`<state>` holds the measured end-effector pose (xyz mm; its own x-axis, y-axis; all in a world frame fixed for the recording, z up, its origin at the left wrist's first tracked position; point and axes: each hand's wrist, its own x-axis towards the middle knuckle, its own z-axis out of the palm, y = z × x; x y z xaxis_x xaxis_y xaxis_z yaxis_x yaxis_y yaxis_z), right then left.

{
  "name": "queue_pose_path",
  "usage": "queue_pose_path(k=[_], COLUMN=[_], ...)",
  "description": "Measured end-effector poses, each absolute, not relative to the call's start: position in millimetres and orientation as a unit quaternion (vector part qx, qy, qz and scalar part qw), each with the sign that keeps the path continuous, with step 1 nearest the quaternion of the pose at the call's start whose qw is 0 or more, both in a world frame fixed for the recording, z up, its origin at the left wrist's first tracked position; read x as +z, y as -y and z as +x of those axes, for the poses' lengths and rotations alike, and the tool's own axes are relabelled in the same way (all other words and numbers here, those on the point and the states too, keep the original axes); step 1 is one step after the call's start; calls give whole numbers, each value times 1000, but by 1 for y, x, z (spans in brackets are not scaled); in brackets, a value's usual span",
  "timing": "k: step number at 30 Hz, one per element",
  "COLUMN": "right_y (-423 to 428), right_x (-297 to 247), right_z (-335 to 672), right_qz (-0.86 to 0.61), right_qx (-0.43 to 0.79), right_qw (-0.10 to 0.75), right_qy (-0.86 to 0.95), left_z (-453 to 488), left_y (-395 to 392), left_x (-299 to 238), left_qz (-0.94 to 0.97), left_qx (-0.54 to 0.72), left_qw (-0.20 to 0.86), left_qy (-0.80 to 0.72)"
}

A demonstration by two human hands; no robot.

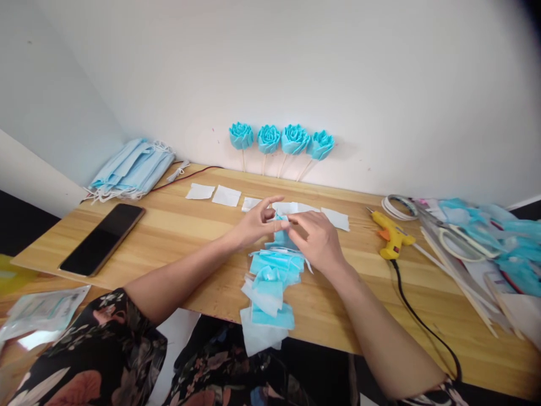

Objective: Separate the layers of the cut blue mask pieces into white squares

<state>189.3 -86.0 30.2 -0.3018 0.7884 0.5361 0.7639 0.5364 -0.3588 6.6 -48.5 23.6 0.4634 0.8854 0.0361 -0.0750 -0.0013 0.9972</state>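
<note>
Left hand (258, 223): forefinger lifted off thumb, thumb tip at the right fingers
Right hand (318, 237): fingers curled, tips close together
Grip: cannot tell if either pinches the small blue scrap (278, 216)
Blue-and-white fabric pieces (273, 282): overlapping, nearer side of the hands
Tabletop (181, 228): wood-grained, against a white wall (270, 67) where four blue roses (269, 138) lean

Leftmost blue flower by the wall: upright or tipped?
Upright. The flower has its petals on top, its pale stem running down to the table with little slant.
</note>
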Motion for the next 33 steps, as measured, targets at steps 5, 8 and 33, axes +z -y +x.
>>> queue_pose_path(k=[5, 8, 33], right_y=[87, 84, 73], right_x=[34, 34, 38], right_z=[191, 196, 204], right_qz=[-530, -571, -473], right_qx=[117, 178, 486], right_qw=[380, 433, 624], right_qy=[749, 674, 388], left_z=[8, 8, 0], left_y=[48, 48, 73], left_x=[19, 18, 50], left_qz=[616, 626, 816], left_qx=[405, 390, 167], left_qw=[587, 591, 553], left_qy=[-335, -325, -18])
